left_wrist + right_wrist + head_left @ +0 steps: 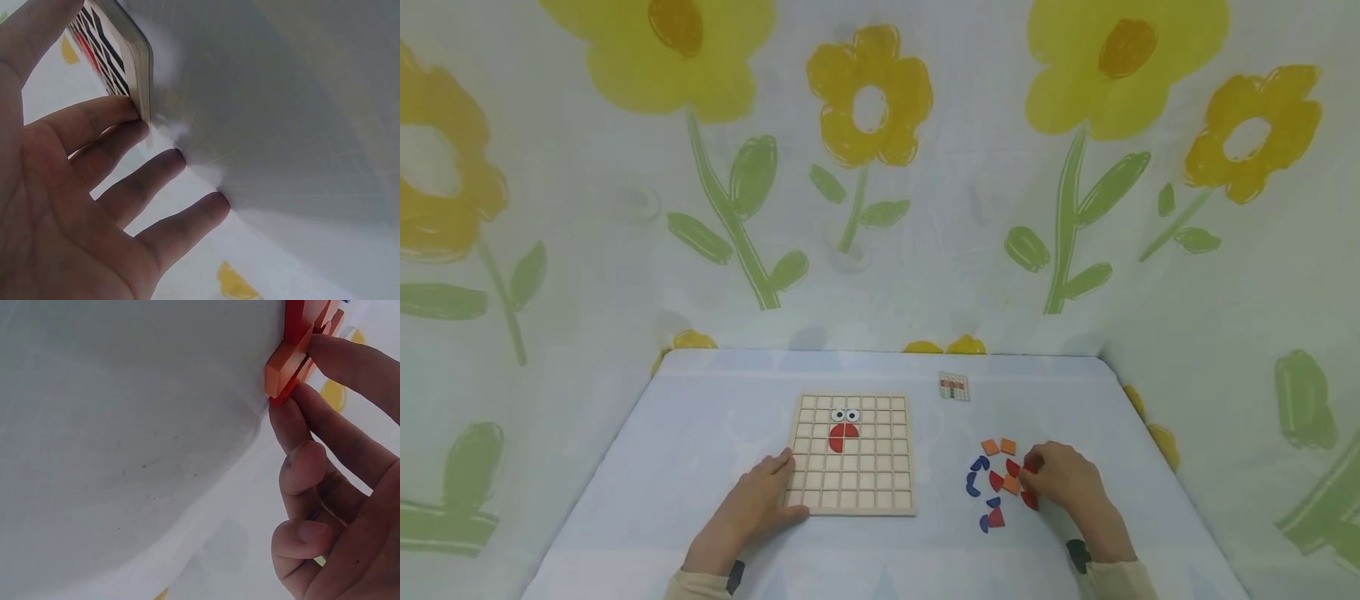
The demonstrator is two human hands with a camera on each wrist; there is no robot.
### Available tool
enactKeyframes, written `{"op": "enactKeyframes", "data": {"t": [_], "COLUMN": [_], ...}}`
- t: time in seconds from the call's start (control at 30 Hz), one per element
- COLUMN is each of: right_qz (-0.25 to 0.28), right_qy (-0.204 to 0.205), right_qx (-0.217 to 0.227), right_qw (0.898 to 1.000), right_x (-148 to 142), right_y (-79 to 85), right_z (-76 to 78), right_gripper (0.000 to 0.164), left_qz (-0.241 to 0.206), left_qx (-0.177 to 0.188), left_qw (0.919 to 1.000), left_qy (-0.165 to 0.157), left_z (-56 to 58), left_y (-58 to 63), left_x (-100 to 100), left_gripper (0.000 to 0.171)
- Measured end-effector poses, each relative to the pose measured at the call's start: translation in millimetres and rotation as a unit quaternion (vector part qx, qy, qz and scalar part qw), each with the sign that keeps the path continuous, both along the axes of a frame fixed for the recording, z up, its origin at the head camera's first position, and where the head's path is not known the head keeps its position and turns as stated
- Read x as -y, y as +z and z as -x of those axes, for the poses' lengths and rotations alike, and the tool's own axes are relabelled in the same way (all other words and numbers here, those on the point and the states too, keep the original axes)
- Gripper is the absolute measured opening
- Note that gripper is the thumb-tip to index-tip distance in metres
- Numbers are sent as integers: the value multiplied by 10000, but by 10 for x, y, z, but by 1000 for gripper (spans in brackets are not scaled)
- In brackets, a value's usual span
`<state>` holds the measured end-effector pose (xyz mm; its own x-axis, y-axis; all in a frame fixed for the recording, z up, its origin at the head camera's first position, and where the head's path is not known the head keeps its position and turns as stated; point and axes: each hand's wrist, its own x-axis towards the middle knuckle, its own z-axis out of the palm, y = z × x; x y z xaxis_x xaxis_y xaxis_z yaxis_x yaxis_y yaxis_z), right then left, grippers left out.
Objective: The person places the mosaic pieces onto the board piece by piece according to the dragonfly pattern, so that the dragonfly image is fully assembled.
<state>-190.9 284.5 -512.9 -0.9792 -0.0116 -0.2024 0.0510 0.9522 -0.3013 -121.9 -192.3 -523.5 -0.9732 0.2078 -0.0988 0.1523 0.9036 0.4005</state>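
Observation:
A wooden grid board (872, 481) lies flat, bearing two eye pieces (846, 415) and a few red quarter-round pieces (837, 432) below them. My left hand (752, 502) spreads round its near left corner, fingertips at the left side and thumb along the front edge. In the left wrist view the fingers (119, 115) are nearly straight against the board's edge. Over on the right, my right hand (1066, 479) pinches a red piece (285, 392) between its fingertips, beside an orange piece (284, 370). The piece's full outline is hidden by the fingers.
Around the right hand lie loose orange squares (1008, 447), several blue curved pieces (972, 483) and more red pieces (996, 517). A small pattern card (954, 386) sits beyond the board's far right corner. Flower-printed cloth walls (880, 275) enclose the white table (715, 417).

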Motion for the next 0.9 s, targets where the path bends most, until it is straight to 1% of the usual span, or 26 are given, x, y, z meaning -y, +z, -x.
{"op": "enactKeyframes", "data": {"t": [0.2, 0.27, 0.37, 0.5, 0.7, 0.9], "right_qz": [98, 139, 144, 106, 116, 143], "right_qy": [34, 112, 308, 543, 856, 1128], "right_qx": [-234, -381, -714, -1162, -1618, -2022], "right_qw": [9997, 9991, 9969, 9917, 9830, 9727], "right_x": [-14, 5, 56, 135, 239, 362], "right_y": [85, 117, 163, 222, 299, 323], "right_z": [-16, -21, -26, -29, -42, -33], "right_gripper": [29, 29, 29, 29, 27, 26], "left_qz": [14, 50, 81, 95, 17, 11], "left_qx": [19, 28, 44, 28, 51, 94], "left_qw": [10000, 10000, 9999, 9999, 10000, 9999], "left_qy": [42, 45, 64, 52, 52, 45], "left_z": [-28, -28, -28, -31, -36, -13], "left_y": [12, 15, 20, 17, 19, -9], "left_x": [-26, -23, -15, -6, -15, -23], "left_gripper": [86, 86, 87, 87, 87, 86]}}
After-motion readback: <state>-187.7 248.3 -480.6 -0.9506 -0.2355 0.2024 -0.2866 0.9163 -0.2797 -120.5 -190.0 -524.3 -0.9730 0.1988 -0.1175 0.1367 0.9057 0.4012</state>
